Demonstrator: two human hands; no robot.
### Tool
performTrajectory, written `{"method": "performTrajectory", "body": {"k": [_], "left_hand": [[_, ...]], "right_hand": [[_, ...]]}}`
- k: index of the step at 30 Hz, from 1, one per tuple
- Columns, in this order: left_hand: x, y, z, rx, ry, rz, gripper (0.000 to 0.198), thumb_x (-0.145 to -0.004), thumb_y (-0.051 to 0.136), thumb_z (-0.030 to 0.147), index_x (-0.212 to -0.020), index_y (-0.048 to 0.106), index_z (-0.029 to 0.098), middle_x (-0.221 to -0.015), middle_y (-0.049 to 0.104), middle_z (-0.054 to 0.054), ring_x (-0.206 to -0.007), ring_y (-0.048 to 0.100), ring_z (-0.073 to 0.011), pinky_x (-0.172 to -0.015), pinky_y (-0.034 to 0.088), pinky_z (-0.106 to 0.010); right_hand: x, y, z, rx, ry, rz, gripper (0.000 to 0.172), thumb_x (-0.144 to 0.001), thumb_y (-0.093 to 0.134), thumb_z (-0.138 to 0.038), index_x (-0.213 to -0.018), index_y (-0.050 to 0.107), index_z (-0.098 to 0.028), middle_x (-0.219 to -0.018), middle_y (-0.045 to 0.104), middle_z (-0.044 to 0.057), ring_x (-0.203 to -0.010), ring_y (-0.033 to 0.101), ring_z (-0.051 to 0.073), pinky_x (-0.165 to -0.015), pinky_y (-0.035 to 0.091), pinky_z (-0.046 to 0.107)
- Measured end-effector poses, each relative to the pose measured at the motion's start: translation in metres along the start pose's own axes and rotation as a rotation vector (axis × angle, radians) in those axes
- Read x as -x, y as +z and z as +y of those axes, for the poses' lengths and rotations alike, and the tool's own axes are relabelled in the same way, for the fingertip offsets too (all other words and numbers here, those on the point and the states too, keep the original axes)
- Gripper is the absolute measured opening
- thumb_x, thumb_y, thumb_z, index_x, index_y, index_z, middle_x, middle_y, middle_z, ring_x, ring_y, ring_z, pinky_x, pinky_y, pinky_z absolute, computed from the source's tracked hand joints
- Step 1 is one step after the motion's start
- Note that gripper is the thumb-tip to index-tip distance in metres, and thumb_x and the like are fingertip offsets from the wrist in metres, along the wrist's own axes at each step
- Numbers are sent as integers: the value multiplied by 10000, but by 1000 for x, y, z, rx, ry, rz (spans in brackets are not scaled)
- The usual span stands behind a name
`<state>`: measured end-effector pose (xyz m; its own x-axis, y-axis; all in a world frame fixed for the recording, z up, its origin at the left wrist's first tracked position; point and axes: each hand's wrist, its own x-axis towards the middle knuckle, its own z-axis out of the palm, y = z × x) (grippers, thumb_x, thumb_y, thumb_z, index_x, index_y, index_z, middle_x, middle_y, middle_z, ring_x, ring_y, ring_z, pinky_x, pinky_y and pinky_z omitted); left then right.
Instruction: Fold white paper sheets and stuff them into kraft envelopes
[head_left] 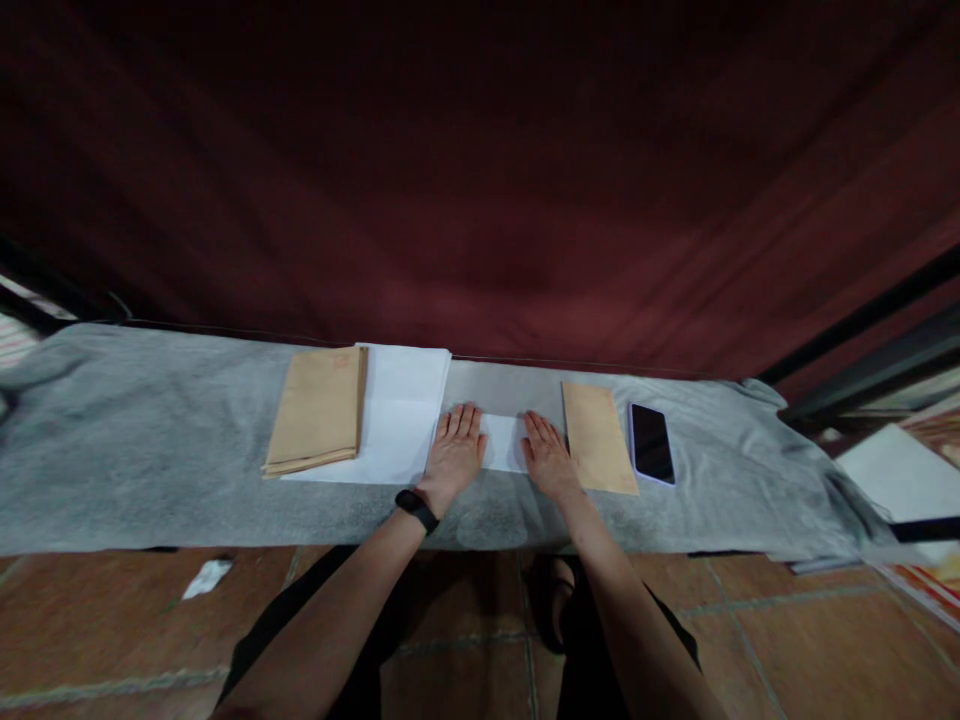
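Observation:
A folded white sheet of paper (503,443) lies across the middle of the grey cloth. My left hand (454,450) rests flat on its left end, fingers stretched out, with a black band on the wrist. On the right end lies my right hand (549,455), also flat with its fingers extended. Left of my left hand is a stack of white paper (405,410), partly covered by a pile of brown envelopes (319,405). One single brown envelope (600,438) sits just beside my right hand, its left edge close to the fingers.
A phone with a pale purple case (652,443) lies right of the single envelope. The grey cloth (165,430) covers a long narrow surface, with a dark red curtain (480,200) behind it. A crumpled white scrap (207,578) is on the tiled floor.

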<state>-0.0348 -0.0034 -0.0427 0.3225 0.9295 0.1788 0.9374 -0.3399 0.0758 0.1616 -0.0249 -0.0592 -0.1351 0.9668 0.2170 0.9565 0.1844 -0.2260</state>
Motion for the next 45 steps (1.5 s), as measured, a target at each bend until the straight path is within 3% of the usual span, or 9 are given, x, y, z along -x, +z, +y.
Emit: {"method": "performTrajectory", "body": {"k": [7, 13, 21, 24, 27, 31, 34, 37, 45], "left_hand": [[-2, -3, 6, -53, 89, -14, 534, -1016, 280, 244, -1502, 404, 60, -1595, 346, -146, -1509, 249, -277, -1248, 139, -492], [-1, -5, 7, -60, 96, -22, 525, -1023, 284, 239, -1497, 408, 51, -1588, 358, -156, -1505, 260, -283, -1248, 151, -502], [4, -10, 7, -28, 120, 20, 504, -1017, 332, 233, -1492, 412, 84, -1591, 365, -146, -1496, 284, -283, -1239, 167, -511], [4, -16, 7, 19, 150, 81, 529, -1016, 369, 266, -1525, 357, 123, -1611, 332, -134, -1501, 275, -277, -1237, 178, -517], [1, -30, 6, 57, 183, 196, 527, -1014, 391, 279, -1518, 356, 129, -1587, 379, -137, -1502, 272, -264, -1243, 179, -514], [-1, -52, 2, 81, 246, 336, 355, -980, 408, 132, -1292, 577, 136, -1382, 598, -127, -1437, 395, -247, -1239, 216, -494], [1, -62, -1, 102, 267, 402, 254, -966, 437, 100, -1096, 643, 170, -1257, 663, -102, -1349, 495, -237, -1202, 293, -476], [4, -60, -4, 95, 265, 362, 226, -938, 468, 74, -1034, 643, 179, -1260, 652, -108, -1283, 543, -249, -1158, 351, -466], [21, -31, -8, 156, 302, 89, 345, -840, 498, 15, -1123, 593, 187, -1255, 624, -101, -1157, 597, -253, -1026, 469, -417]], "right_hand": [[-11, -3, -2, -62, -11, -23, 520, -960, 390, -148, -1475, 453, -129, -1460, 533, 148, -1359, 457, 239, -1155, 319, 427], [-14, -5, -5, -50, 17, 11, 456, -965, 477, -235, -1405, 532, -131, -1328, 584, 164, -1219, 522, 276, -1098, 387, 444], [-20, -19, -8, -202, 105, 80, 275, -882, 517, -134, -1093, 690, -162, -1058, 628, 132, -1050, 582, 274, -974, 494, 405], [-22, -27, -7, -340, 83, 105, 249, -881, 475, -111, -993, 681, -194, -997, 651, 96, -939, 632, 241, -903, 522, 377], [-23, -35, -8, -482, 35, 196, 212, -922, 469, -161, -1018, 649, -218, -1003, 677, 69, -925, 653, 223, -862, 529, 364], [-21, -49, -11, -543, -62, 363, 156, -969, 484, -243, -1011, 634, -239, -986, 691, 52, -973, 651, 217, -886, 516, 368], [-17, -57, -13, -486, -163, 437, 138, -962, 503, -216, -984, 638, -241, -1017, 699, 53, -1021, 639, 220, -937, 490, 391], [-11, -58, -12, -378, -221, 369, 150, -930, 521, -154, -976, 639, -235, -1019, 706, 54, -1027, 629, 230, -962, 467, 410], [8, -58, -12, -226, -242, -38, 246, -823, 546, -52, -962, 641, -231, -959, 716, 34, -976, 644, 212, -957, 458, 355]]}}
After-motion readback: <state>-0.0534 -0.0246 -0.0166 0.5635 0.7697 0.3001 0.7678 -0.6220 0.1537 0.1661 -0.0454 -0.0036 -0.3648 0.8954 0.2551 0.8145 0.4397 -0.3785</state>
